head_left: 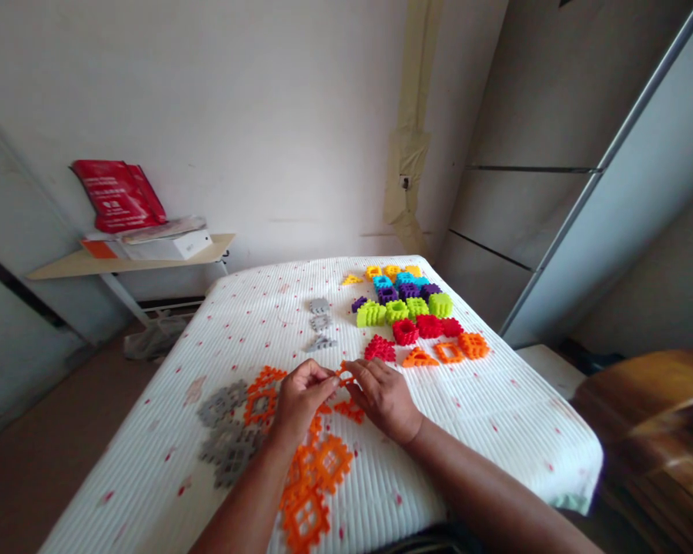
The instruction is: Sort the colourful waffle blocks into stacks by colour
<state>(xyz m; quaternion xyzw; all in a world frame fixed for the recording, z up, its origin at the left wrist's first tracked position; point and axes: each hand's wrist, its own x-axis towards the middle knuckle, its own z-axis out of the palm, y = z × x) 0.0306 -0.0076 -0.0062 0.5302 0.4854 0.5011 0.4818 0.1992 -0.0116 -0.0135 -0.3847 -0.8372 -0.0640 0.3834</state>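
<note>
Forearms (248,500) come in from 6 o'clock over a big bed (473,431) with a white ribbed cover and little red flecks. Around 7 o'clock on it there's a messy bunch of orange lattice tiles (315,469), with grey ones (228,438) right beside them, while neat rows of red, lime, purple, blue and yellow plastic blocks (404,308) sit up at 12 o'clock. Three small grey pieces (319,323) lie just left of those rows. Left hand (300,400) and right hand (384,398) are close together near the bed's middle, both pinching a small orange piece (345,375) between the fingertips.
</note>
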